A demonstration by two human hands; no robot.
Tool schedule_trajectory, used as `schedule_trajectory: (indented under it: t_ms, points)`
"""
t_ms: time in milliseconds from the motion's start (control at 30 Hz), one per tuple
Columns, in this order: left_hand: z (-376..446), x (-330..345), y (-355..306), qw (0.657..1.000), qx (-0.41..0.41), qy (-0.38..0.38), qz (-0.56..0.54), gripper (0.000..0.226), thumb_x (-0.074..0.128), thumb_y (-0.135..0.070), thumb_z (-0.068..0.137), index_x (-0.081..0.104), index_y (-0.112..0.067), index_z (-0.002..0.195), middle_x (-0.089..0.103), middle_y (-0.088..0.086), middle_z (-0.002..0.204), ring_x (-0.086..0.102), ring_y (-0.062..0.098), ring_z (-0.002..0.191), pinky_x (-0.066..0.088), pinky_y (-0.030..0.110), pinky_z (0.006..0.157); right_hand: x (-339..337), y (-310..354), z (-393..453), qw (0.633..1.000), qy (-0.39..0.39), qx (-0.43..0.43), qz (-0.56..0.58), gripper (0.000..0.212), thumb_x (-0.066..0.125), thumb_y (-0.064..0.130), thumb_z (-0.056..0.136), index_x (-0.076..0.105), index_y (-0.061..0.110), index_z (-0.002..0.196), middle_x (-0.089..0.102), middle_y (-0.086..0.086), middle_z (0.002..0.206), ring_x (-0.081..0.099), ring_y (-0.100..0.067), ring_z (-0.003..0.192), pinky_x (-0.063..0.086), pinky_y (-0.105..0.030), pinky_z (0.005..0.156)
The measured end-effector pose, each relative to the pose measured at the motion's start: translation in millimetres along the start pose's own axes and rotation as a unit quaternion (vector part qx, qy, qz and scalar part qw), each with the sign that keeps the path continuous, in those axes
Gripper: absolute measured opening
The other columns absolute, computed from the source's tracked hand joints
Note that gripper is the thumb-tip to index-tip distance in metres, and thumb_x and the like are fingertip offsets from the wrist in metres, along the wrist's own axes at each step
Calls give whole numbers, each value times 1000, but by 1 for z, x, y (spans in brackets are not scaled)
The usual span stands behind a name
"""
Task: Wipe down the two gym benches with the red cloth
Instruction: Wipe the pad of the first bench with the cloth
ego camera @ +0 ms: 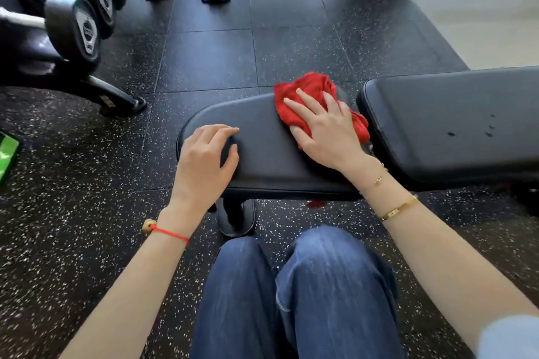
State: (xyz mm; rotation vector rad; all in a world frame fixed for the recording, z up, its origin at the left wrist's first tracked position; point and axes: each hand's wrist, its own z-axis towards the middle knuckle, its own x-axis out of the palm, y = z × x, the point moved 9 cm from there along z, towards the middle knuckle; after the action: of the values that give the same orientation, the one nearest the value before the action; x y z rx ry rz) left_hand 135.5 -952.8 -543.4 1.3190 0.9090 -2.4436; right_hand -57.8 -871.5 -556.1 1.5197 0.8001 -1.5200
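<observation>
On the black padded seat pad worktop (262, 137), the left hand (204, 160) rests with loosely curled fingers, holding nothing. Further right, the right hand (323, 128) presses flat, fingers spread, on the crumpled red cloth (303, 90), beside the longer black backrest pad (455, 122).

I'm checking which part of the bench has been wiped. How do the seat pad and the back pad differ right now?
The seat pad has both hands on it: the right hand presses the red cloth flat at its far right end, and the left hand rests on its left end. The back pad is untouched. The back pad bears several dark droplets; the seat pad shows none. Both are black and padded.
</observation>
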Motion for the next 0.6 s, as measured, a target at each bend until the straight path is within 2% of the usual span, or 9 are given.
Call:
schedule_trajectory:
  t_ms: [133,200,300,367,400,467,600]
  points:
    - [1,0,12,1000,-25,-7,3,27,63,-10,91,67,-8,118,67,7,120,58,29,116,43,44,103,4,30,-19,997,-8,-76,6,57,33,59,93,31,42,148,25,12,159,24,-32,144,16,-49,117]
    - [3,0,16,1000,-27,-12,3,27,63,-10,90,67,-9,117,67,6,120,58,28,116,43,43,103,3,23,-29,995,-9,-95,3,58,30,60,91,32,44,147,28,12,158,28,-32,142,20,-47,117]
    - [6,2,20,999,-31,-17,1,27,64,-11,89,67,-11,116,66,4,120,58,27,117,42,43,103,-2,-24,-9,1000,-16,-6,-12,55,32,60,92,29,50,146,24,15,159,25,-33,142,20,-46,115]
    - [8,2,25,999,-37,-19,-1,27,63,-12,90,67,-11,116,66,3,121,57,27,118,42,44,104,0,-47,12,997,3,76,24,52,37,58,95,26,52,146,18,17,160,18,-35,145,16,-48,117]
    - [9,3,29,999,-42,-21,-1,27,63,-13,90,67,-12,117,66,3,121,56,27,119,41,45,104,1,-46,20,995,6,90,33,52,38,56,96,26,51,147,17,16,161,15,-36,145,14,-48,117]
    - [10,4,36,998,-59,-23,3,29,63,-16,90,66,-13,119,63,3,125,53,27,122,39,45,106,2,-22,29,998,-1,62,15,53,38,53,96,27,48,148,19,14,161,16,-35,145,14,-47,118]
    - [9,9,45,995,-95,-20,7,39,58,-24,92,60,-12,130,55,7,136,45,30,131,32,48,113,8,42,5,997,0,-72,22,54,41,51,95,31,45,147,26,14,158,22,-33,144,14,-46,119]
